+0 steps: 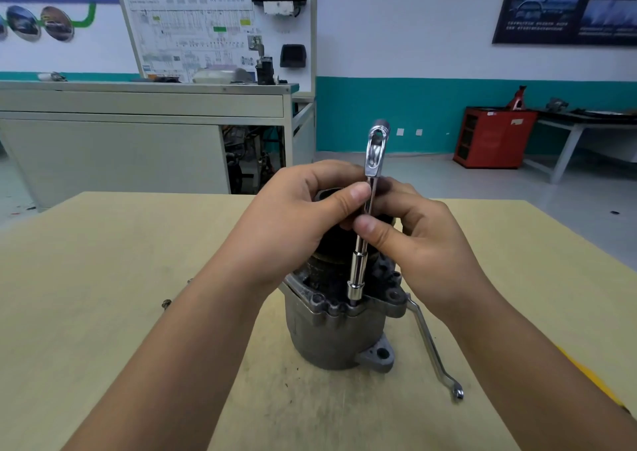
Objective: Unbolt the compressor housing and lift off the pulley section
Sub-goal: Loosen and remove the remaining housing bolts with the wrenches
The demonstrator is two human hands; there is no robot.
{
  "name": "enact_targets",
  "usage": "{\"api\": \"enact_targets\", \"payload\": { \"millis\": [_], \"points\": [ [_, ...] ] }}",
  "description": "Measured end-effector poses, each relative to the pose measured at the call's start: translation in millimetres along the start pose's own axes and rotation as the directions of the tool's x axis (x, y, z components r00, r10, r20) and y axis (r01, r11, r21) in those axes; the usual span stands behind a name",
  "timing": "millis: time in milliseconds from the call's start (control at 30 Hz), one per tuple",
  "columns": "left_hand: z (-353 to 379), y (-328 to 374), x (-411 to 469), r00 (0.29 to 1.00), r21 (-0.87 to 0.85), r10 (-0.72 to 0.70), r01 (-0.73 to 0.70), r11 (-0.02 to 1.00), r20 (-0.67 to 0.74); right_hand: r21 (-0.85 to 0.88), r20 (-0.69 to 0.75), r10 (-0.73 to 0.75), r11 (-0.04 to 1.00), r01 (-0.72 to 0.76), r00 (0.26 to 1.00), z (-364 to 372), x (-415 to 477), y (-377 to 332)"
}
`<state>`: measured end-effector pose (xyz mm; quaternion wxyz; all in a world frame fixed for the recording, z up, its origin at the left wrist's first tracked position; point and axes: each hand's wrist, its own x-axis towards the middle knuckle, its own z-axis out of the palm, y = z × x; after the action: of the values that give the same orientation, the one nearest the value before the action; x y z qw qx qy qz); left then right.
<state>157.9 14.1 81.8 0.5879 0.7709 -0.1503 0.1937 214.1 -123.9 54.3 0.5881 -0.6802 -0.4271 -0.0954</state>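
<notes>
If the socket driver (358,268) tilts, its socket could slip and round the bolt (hidden beneath it). The left hand (296,216) and right hand (420,240) both pinch its upright shaft, fingers (355,192) curled round it. The compressor (331,333) stands on the table (138,278), directly below the fingers.

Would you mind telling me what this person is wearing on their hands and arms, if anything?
Nothing is worn that the view shows. The left hand and the right hand are bare, with no gloves and no rings in view. The left forearm and the right forearm are bare to the frame's edge: no sleeve, watch or wristband.
</notes>
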Motion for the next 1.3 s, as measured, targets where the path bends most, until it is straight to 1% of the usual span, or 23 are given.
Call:
{"api": "enact_targets", "payload": {
  "millis": [133,300,367,467,533,600,700,767,967,1067,1133,1233,1300],
  "points": [
    [2.5,-2.2,1.3,0.999,-0.014,-0.012,0.012,1.000,-0.045,-0.024,0.044,-0.027,0.999,0.028,0.999,-1.7,-0.2,-1.4],
    [2.6,-3.3,1.4,0.996,-0.031,-0.031,0.028,0.999,-0.080,-0.034,0.112,-0.010,0.999,0.014,0.994,-6.4,0.4,-3.1],
    [2.7,-3.7,1.6,0.994,-0.029,-0.032,0.029,0.999,-0.101,-0.013,0.126,-0.014,1.000,0.016,0.992,-8.7,1.1,-4.6],
    [3.7,-3.8,2.0,0.990,-0.019,-0.028,0.025,0.999,-0.137,0.061,0.076,-0.014,0.998,0.009,0.997,-7.5,1.2,-5.5],
    [4.3,-4.1,2.2,0.989,-0.016,-0.019,0.017,1.000,-0.147,0.052,0.028,-0.021,0.998,0.019,0.999,-5.7,1.0,-4.9],
    [3.3,-4.0,2.2,0.991,-0.026,-0.020,0.017,1.000,-0.131,0.026,0.003,-0.035,0.999,0.035,0.999,-4.7,0.7,-5.3],
    [0.7,-1.3,0.9,1.000,-0.007,-0.008,0.008,1.000,-0.008,0.030,-0.006,-0.041,0.999,0.041,0.999,-4.8,0.7,-6.4],
    [-0.6,0.0,0.6,0.999,0.007,0.012,-0.012,1.000,0.034,0.030,0.010,-0.036,0.999,0.036,0.999,-4.9,0.8,-7.0],
    [-2.1,-0.8,1.3,0.999,-0.056,0.031,-0.031,0.998,0.013,0.018,0.084,-0.045,0.999,0.043,0.995,-6.5,1.0,-10.8],
    [-1.3,-2.3,1.6,0.999,-0.048,0.036,-0.036,0.998,0.006,0.011,0.122,-0.044,0.999,0.043,0.992,-8.4,1.3,-10.8],
    [-0.5,-3.4,1.7,1.000,-0.060,0.021,-0.022,0.998,-0.010,-0.008,0.116,-0.042,0.999,0.043,0.992,-10.1,1.8,-11.1],
    [0.5,-3.2,1.7,0.999,-0.103,0.003,-0.007,0.995,-0.040,-0.021,0.067,-0.050,0.998,0.052,0.996,-11.4,1.6,-12.6],
    [1.3,-3.3,1.4,0.998,-0.092,0.008,-0.014,0.996,-0.055,-0.040,0.037,-0.052,0.998,0.053,0.998,-9.2,0.8,-12.7]
  ]
}}
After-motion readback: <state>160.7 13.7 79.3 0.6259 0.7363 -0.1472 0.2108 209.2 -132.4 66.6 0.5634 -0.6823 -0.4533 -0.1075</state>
